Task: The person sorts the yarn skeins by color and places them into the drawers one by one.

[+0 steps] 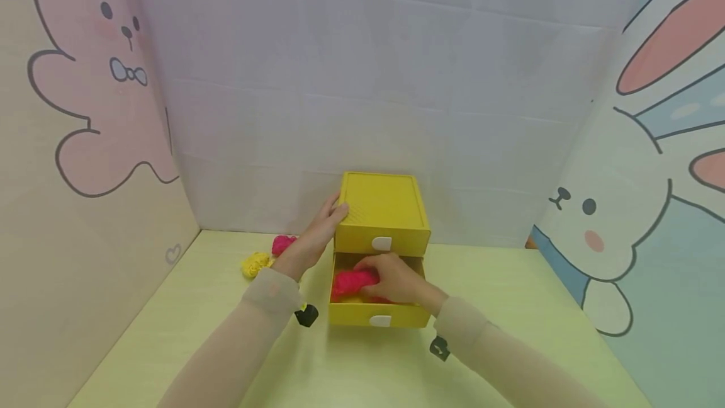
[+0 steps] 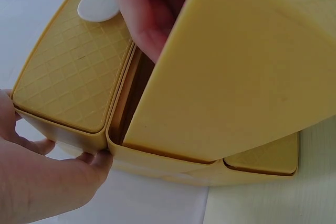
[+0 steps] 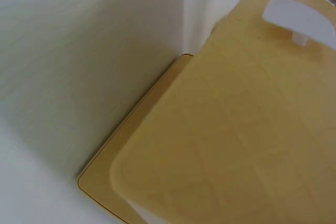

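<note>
A yellow drawer cabinet (image 1: 385, 200) stands against the back wall, its middle drawer (image 1: 354, 315) pulled out. My left hand (image 1: 314, 238) holds the cabinet's upper left side; the left wrist view shows thumb and bent fingers at its corner. Inside the open drawer, my right hand (image 1: 396, 279) pinches a bright pink yarn-like bundle (image 1: 352, 282). Something yellow (image 1: 352, 299) lies under it, mostly hidden. In the left wrist view the drawer's side wall (image 2: 231, 72) covers part of the right hand (image 2: 142, 14). The right wrist view shows only the drawer front (image 3: 226, 129), no hand.
Left of the cabinet, a yellow crumpled bundle (image 1: 256, 264) and another pink bundle (image 1: 282, 243) lie on the pale table (image 1: 510, 332), partly behind the left forearm. White tabs (image 1: 381, 243) serve the drawer fronts. Walls with cartoon animals stand at both sides.
</note>
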`<state>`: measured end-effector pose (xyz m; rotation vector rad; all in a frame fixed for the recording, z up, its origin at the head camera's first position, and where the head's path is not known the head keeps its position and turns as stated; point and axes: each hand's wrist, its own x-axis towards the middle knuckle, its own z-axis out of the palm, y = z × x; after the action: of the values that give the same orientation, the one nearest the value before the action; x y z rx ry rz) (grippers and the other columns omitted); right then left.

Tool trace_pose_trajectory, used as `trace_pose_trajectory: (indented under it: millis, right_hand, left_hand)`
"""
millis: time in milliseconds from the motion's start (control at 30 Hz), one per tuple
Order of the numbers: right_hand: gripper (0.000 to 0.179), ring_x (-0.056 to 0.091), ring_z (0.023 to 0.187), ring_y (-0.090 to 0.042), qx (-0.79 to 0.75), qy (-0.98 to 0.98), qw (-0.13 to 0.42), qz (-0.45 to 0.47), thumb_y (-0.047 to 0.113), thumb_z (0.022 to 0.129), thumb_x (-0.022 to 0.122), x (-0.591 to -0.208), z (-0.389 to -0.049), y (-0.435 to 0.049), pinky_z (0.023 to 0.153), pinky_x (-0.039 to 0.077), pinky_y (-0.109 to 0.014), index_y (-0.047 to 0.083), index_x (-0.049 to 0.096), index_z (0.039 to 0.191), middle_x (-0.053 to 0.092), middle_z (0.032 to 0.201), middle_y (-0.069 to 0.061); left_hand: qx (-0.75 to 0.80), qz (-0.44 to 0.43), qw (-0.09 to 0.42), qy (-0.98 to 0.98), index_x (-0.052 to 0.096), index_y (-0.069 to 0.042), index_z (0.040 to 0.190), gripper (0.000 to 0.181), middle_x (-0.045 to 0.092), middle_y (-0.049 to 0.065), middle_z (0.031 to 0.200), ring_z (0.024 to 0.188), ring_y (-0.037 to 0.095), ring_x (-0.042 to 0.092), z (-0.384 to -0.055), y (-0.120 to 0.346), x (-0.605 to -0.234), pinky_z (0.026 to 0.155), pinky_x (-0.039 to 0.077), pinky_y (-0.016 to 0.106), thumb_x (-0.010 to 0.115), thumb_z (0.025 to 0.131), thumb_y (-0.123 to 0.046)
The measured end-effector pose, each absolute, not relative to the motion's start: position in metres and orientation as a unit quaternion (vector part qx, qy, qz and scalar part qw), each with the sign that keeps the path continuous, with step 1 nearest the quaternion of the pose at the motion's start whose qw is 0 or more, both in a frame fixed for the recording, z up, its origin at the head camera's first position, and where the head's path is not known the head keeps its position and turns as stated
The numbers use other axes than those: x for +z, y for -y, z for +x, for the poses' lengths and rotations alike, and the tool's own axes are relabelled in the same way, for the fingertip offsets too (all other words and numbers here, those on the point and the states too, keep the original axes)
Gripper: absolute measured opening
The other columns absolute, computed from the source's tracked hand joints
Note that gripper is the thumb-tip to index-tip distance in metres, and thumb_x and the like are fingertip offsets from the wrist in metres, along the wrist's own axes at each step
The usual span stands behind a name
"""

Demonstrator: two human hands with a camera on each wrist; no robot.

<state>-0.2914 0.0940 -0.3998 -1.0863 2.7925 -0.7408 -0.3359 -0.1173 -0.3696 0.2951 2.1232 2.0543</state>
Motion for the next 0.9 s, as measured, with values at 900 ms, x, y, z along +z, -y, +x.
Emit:
trace_pose_trajectory:
  millis: [900]
  right_hand:
    - [0.036, 0.073, 0.115, -0.026, -0.321, -0.895, -0.004, -0.311, 0.028, 0.105, 0.069, -0.307, -0.275, -0.148, 0.1, 0.059, -0.046, 0.008, 0.071, 0.135, 0.075, 0.128, -0.008]
  left_hand:
    - [0.687, 0.107, 0.087, -0.714, 0.007, -0.031, 0.172, 0.07, 0.018, 0.011, 0.174, 0.16, 0.034, 0.016, -0.335, 0.117, -0.369, 0.129, 0.009, 0.063, 0.043, 0.114, -0.046]
